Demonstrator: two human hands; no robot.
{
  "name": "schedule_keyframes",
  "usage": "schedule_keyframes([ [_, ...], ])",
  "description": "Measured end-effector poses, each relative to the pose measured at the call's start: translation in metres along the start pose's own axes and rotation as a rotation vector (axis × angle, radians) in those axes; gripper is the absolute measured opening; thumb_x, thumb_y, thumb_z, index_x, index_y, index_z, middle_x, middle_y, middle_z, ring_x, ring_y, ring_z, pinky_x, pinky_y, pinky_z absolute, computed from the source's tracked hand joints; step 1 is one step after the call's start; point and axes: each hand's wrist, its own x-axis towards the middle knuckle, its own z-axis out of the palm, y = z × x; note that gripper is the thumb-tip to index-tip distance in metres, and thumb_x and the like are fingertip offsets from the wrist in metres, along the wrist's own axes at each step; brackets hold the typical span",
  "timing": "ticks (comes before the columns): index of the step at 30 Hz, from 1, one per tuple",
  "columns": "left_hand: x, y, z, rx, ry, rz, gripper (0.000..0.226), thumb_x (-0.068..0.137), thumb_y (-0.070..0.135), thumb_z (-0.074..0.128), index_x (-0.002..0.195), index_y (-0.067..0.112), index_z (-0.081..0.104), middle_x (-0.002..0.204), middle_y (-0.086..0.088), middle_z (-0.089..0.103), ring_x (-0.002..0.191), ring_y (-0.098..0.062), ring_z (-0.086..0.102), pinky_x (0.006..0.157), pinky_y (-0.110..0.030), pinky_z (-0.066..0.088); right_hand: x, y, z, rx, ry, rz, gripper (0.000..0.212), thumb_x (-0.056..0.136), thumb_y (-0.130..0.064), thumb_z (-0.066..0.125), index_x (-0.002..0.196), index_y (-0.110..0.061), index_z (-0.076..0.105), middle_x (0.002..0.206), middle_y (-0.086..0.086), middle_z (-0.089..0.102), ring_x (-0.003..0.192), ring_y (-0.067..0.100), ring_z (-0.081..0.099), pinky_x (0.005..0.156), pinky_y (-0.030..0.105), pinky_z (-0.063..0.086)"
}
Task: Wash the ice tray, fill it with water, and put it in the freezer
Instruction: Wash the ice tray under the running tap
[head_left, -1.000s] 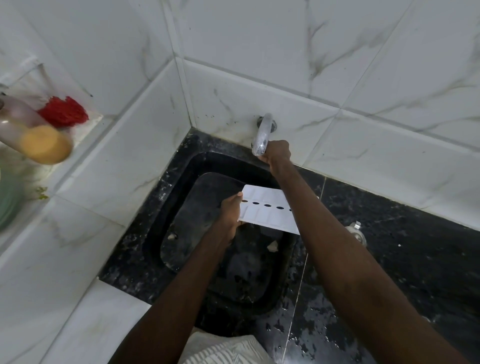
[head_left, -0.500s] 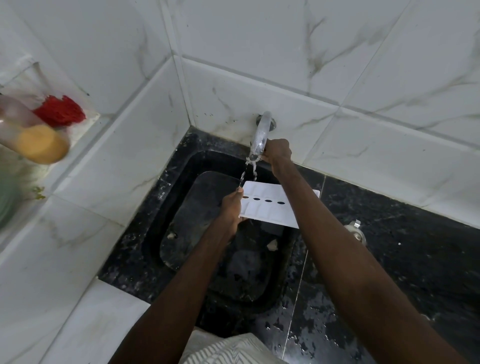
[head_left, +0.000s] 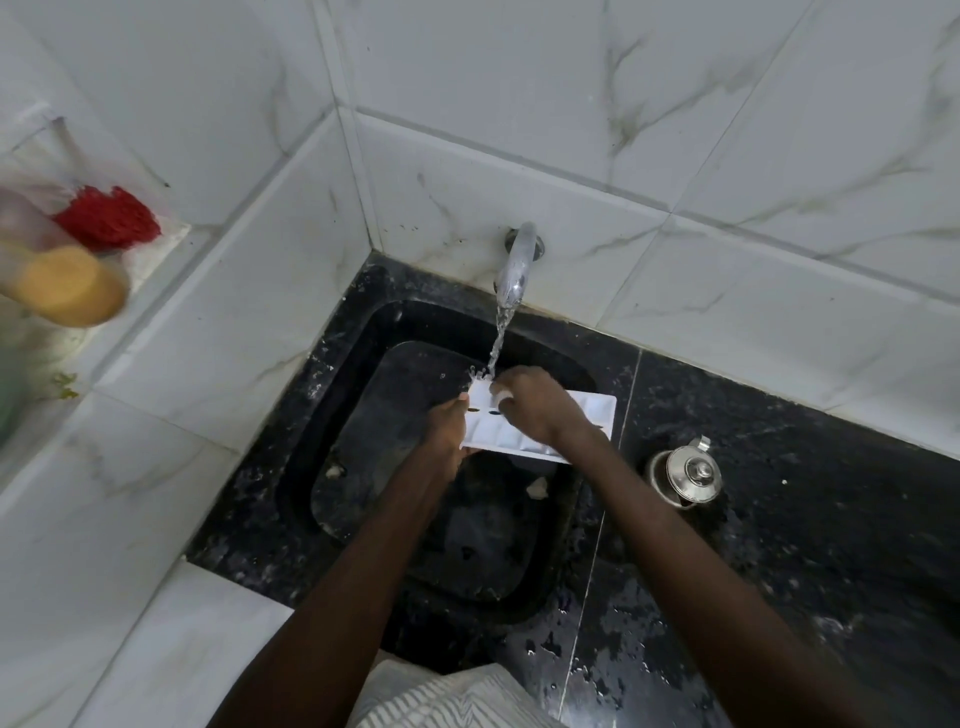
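A white ice tray (head_left: 592, 415) is held flat over the black sink (head_left: 363, 467). My left hand (head_left: 449, 431) grips its left end. My right hand (head_left: 535, 408) lies on top of the tray with its fingers bent down onto the compartments near the left end. Water runs from the chrome tap (head_left: 514, 265) on the back wall and strikes the tray's far left corner, splashing. The middle of the tray is hidden under my right hand.
A small steel lidded pot (head_left: 685, 475) stands on the wet black counter (head_left: 779, 519) right of the sink. A ledge at the left holds a red scrubber (head_left: 106, 218) and a blurred orange-capped bottle (head_left: 67, 293). White marble tiles surround the sink.
My right hand left the tap and came down onto the tray. The water went from off, to a trickle, to a full stream hitting the tray.
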Motion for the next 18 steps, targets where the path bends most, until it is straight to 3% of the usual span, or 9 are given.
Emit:
schedule_keyframes([
  [4,0.001,-0.008,0.002,0.044,0.010,0.028,0.034,0.109,0.028,0.052,0.131,0.005,0.063,0.117,-0.012,0.063,0.092,-0.026,0.064,0.060,-0.031,0.047,-0.013,0.000,0.014,-0.150,0.035,-0.037,0.051,0.093,-0.042,0.035,0.123,-0.029,0.074,0.152,0.003,0.052,0.140,0.032,0.043,0.117,0.051,0.034],
  [6,0.001,-0.010,0.003,0.018,-0.015,0.081,0.035,0.110,0.021,0.050,0.129,-0.005,0.062,0.115,-0.020,0.063,0.104,-0.038,0.065,0.071,-0.035,0.053,-0.020,-0.005,0.017,-0.183,0.023,-0.069,0.054,0.095,-0.045,0.031,0.125,-0.031,0.073,0.161,0.003,0.041,0.149,0.029,0.032,0.123,0.054,0.023],
  [8,0.003,-0.013,-0.002,0.025,-0.025,0.107,0.033,0.110,0.016,0.049,0.125,-0.010,0.063,0.111,-0.024,0.065,0.098,-0.038,0.067,0.073,-0.035,0.055,-0.026,-0.007,0.018,-0.190,0.010,-0.125,0.052,0.095,-0.046,0.033,0.125,-0.032,0.074,0.165,0.003,0.034,0.152,0.027,0.026,0.125,0.056,0.017],
  [11,0.002,-0.011,-0.005,0.083,0.005,0.152,0.030,0.109,0.017,0.052,0.119,-0.007,0.067,0.102,-0.014,0.068,0.076,-0.016,0.064,0.059,-0.020,0.053,-0.028,0.006,0.013,-0.238,0.024,-0.126,0.045,0.101,-0.048,0.036,0.132,-0.041,0.068,0.169,-0.001,0.023,0.156,0.026,0.017,0.126,0.058,0.010],
  [13,0.000,-0.009,0.000,0.119,0.007,0.179,0.028,0.109,0.017,0.051,0.116,-0.003,0.069,0.098,-0.011,0.069,0.075,-0.013,0.063,0.058,-0.012,0.052,-0.027,0.006,0.009,-0.243,0.044,-0.067,0.045,0.104,-0.051,0.033,0.136,-0.043,0.063,0.172,0.000,0.014,0.158,0.028,0.010,0.126,0.060,0.006],
  [16,0.004,-0.008,0.002,0.114,-0.017,0.185,0.031,0.108,0.019,0.053,0.118,-0.006,0.070,0.112,-0.019,0.072,0.096,-0.029,0.069,0.088,-0.031,0.057,-0.024,-0.008,0.010,-0.171,0.023,-0.033,0.046,0.107,-0.053,0.032,0.136,-0.039,0.065,0.173,0.002,0.010,0.159,0.028,0.007,0.127,0.058,0.005],
  [18,0.004,-0.005,-0.005,0.110,-0.014,0.182,0.031,0.108,0.017,0.053,0.117,-0.007,0.070,0.106,-0.017,0.071,0.093,-0.027,0.068,0.080,-0.030,0.057,-0.025,-0.011,0.010,-0.148,-0.013,-0.085,0.043,0.107,-0.050,0.036,0.135,-0.039,0.066,0.172,0.004,0.012,0.158,0.027,0.009,0.127,0.057,0.007],
])
